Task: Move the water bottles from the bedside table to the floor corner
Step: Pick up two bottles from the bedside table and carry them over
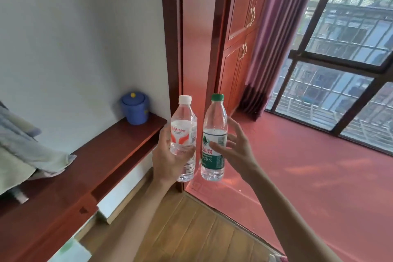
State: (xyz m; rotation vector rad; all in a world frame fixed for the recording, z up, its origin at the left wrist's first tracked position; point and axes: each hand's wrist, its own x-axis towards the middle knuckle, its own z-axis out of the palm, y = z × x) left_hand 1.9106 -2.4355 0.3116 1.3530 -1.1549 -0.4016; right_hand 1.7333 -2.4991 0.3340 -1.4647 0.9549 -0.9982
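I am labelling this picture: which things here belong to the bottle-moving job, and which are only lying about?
Job: white-capped bottle held in left hand; green-capped bottle held in right hand.
Lying about: blue lidded pot on wooden ledge; cloth; curtain.

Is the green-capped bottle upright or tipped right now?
Upright: the green-capped bottle has its cap on top and base down, held in the air by the right hand.
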